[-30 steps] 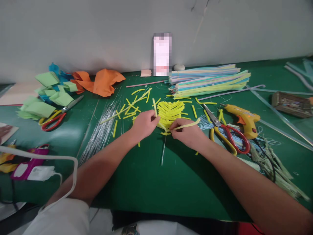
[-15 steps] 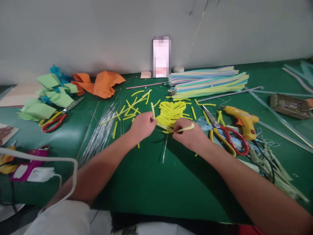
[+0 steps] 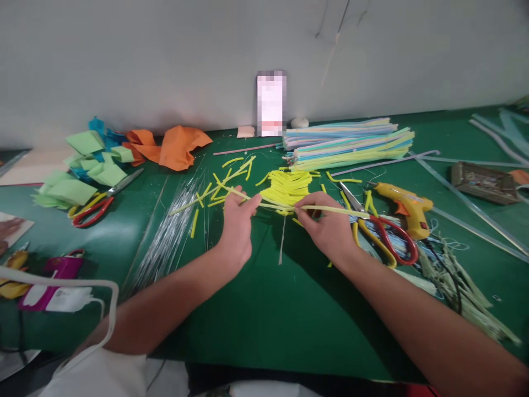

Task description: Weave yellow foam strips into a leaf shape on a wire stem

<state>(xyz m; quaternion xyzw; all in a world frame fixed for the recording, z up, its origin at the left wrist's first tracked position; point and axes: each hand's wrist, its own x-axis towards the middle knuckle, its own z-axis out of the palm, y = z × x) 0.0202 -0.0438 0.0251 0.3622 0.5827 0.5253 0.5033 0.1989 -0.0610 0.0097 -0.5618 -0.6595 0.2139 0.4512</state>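
The yellow leaf-shaped piece point(image 3: 288, 187) lies on the bench point(image 3: 248, 325) between the person's two hands, its many short fuzzy bars packed side by side. A thin wire stem point(image 3: 282, 242) trails from its near end. A long pale yellow strip point(image 3: 330, 209) crosses that near end, running from the left hand point(image 3: 239, 226) to the right hand point(image 3: 328, 226) and beyond it, where its free end overlaps the right-hand scissors point(image 3: 399, 240) in view.

The right grip is closed on the strip, pinching it beside the leaf's near end. At the left, the strip passes by the thumb and fingers, but whether that grip is closed cannot be told.

The strip looks very light, soft on the outside and bendable, probably with a thin wire core that keeps a curve. It should not slip much, though a hard pinch could flatten the fuzz or leave a kink. It is best taken lightly between thumb and fingertip, close to the crossing. The leaf-shaped piece seems more delicate, since its bars could shift or splay if pressed; the stem end looks like the safer hold.

Short yellow pieces point(image 3: 194, 223) lie loose beyond the left hand, near silvery wires point(image 3: 169, 231). Farther out lie a bundle of pastel strips point(image 3: 351, 138) and, on the right, a yellow glue gun point(image 3: 407, 201).
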